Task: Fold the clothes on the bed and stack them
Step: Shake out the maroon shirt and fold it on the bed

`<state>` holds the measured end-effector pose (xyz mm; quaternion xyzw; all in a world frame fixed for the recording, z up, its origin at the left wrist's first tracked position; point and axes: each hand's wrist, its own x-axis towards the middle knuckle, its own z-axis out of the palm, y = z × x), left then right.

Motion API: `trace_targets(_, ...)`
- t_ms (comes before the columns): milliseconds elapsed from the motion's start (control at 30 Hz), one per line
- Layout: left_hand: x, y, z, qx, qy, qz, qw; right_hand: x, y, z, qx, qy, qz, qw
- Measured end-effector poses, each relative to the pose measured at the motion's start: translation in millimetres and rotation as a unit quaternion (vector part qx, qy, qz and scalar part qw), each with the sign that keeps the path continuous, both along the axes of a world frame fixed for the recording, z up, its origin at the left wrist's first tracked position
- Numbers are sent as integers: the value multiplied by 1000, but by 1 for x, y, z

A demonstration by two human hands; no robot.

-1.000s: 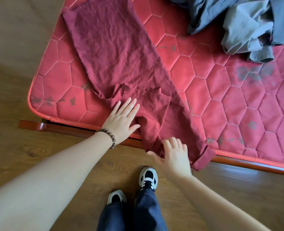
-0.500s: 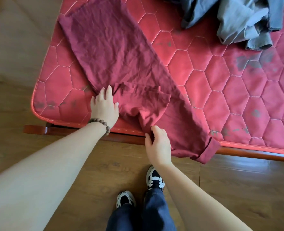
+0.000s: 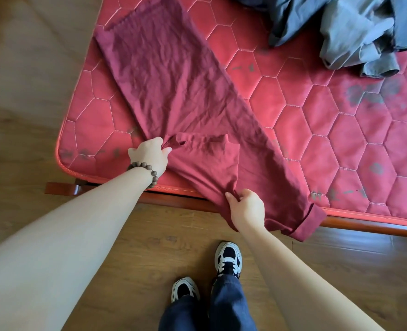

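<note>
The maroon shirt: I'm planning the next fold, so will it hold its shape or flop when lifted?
Probably floppy: the maroon shirt bunches where the left hand and right hand pinch it. Likely light and thin, given its fine wrinkles. Its cuffed sleeve already droops off the mattress.

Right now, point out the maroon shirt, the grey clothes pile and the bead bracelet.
maroon shirt (image 3: 171, 75): head view, on the flat wrinkled body panel.
grey clothes pile (image 3: 355, 37): head view, on the crumpled middle folds.
bead bracelet (image 3: 147, 172): head view, on beads at the left wrist.
</note>
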<state>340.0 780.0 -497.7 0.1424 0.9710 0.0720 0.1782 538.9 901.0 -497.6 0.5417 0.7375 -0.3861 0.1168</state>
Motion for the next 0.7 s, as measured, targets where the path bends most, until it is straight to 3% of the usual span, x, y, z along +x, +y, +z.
trace_targets(167,3,2,-2,49,16,-14,999,-6,3,5,-46,-3,34,998)
trace_targets(267,5,-2,-2,60,85,6,995,-8,5,14,105,-59,132,984)
trace_targets(367,20,-4,-1,170,206,-100,958,-16,9,8,279,115,262,917)
trace_targets(433,37,-3,-8,194,193,-241,931,-29,16,-4,257,169,388,869)
trace_targets(500,51,-4,-22,125,131,-326,928,-39,26,-17,224,134,522,812)
trace_targets(567,56,-8,-36,51,85,-338,936,-45,45,-29,226,73,600,764)
trace_targets(700,52,-13,-38,28,45,-336,940,-41,100,-31,269,15,610,745)
